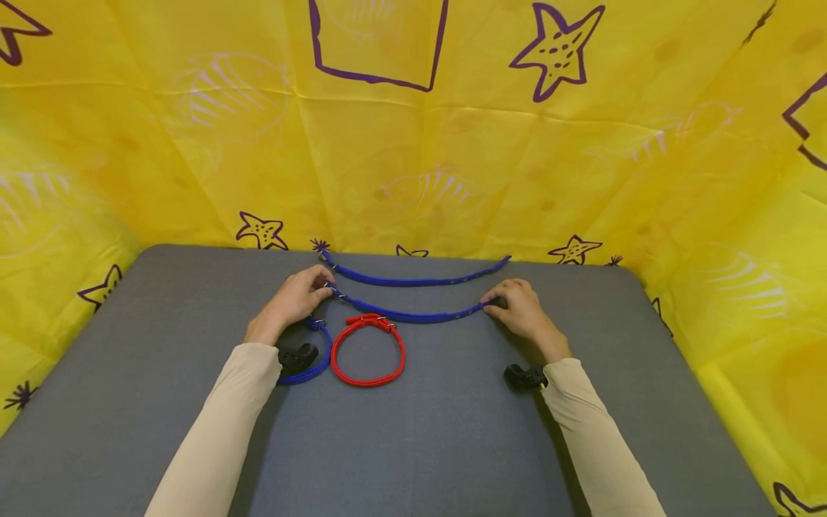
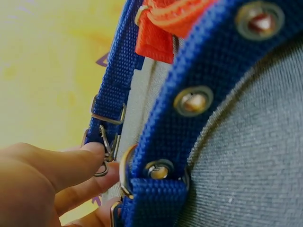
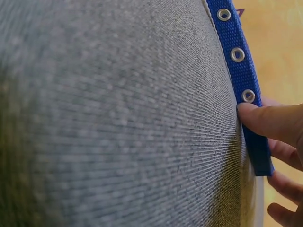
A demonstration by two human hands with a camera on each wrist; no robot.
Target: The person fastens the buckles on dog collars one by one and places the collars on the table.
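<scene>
My left hand (image 1: 293, 298) pinches the buckle end of a blue collar (image 1: 413, 317). At its other end my right hand (image 1: 520, 310) pinches the tip, so the strap lies in a shallow curve between the hands. The right wrist view shows metal eyelets (image 3: 237, 54) along the strap just above the thumb. Beyond it a second blue collar (image 1: 413, 282) lies unbuckled. Nearer the person are a red collar (image 1: 368, 383), buckled into a loop, and a looped blue collar (image 1: 327, 355), partly hidden under my left wrist.
The grey table (image 1: 413, 445) has a yellow cloth (image 1: 420, 143) with fish and starfish drawings along its back and sides. Black wrist straps with mounts (image 1: 298, 359) sit at both sleeves; the left one overlaps the looped blue collar.
</scene>
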